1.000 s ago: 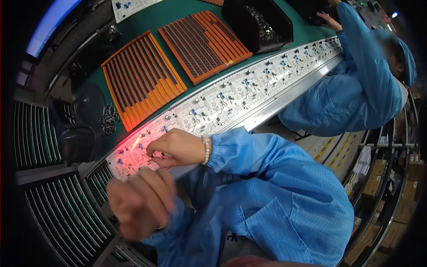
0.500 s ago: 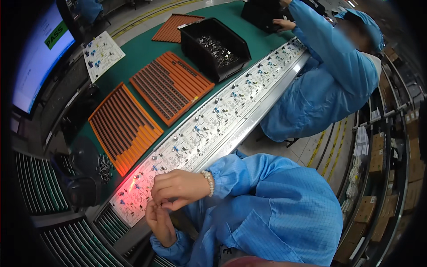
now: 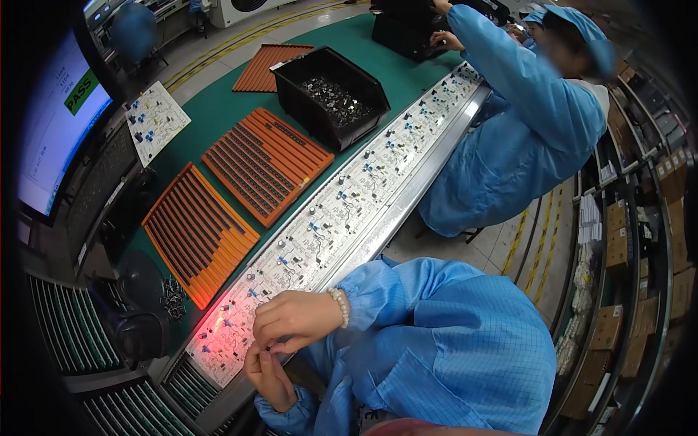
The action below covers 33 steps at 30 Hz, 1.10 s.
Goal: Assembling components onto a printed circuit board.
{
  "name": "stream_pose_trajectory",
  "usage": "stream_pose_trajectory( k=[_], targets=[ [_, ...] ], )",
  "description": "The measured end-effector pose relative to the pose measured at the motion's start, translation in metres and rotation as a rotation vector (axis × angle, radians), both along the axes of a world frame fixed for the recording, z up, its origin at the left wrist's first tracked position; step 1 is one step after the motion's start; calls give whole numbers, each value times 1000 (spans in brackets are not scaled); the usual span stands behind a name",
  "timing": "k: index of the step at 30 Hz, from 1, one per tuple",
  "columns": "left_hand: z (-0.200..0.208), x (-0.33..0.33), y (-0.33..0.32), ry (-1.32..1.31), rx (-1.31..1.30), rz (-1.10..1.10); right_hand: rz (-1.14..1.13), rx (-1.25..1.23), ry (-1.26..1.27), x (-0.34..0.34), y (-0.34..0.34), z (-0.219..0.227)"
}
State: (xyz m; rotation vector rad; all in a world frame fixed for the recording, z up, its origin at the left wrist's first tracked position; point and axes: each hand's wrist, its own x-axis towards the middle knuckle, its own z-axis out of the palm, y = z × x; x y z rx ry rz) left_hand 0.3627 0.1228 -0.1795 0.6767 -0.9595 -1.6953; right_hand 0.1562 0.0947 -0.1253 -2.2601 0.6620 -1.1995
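My right hand (image 3: 297, 317), a beaded bracelet at its wrist, hangs with bent fingers over the near end of the row of white circuit boards (image 3: 320, 231). Just below it, my left hand (image 3: 270, 379) is raised with its fingers pinched. The fingertips of both hands meet around a tiny dark part, too small to name. Red light falls on the board beside my hands, which carries blue and black components. Two orange slotted trays (image 3: 241, 245) (image 3: 292, 195) filled with rows of dark parts lie along the boards' far side.
A black bin (image 3: 283, 102) of small metal parts stands behind the trays. Loose pins (image 3: 173, 299) lie by a dark device at left, near a monitor (image 3: 65, 116). Slotted board racks (image 3: 138, 403) are at lower left. A co-worker in blue (image 3: 523, 123) sits at upper right.
The whole view has shifted slightly, with the trays and bin sitting a little lower and further left. My hands stay together at the fingertips, the right one's fingers slightly rearranged.
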Motion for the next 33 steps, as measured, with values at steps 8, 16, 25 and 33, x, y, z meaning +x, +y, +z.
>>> stream_pose_trajectory(
  k=[8, 16, 25, 33],
  targets=[
    [-7, 4, 1, -19, 13, 132, -61, -75, 5, 5, 0, 5],
    [9, 7, -5, -106, -52, 80, -131, -68, -68, 5, -4, 10],
    [113, -41, -8, 301, -341, -403, -263, 59, -67, -4, -9, -2],
    [170, -75, 15, 787, -343, -731, -210, 92, -16, -2, -2, -4]
  ],
)
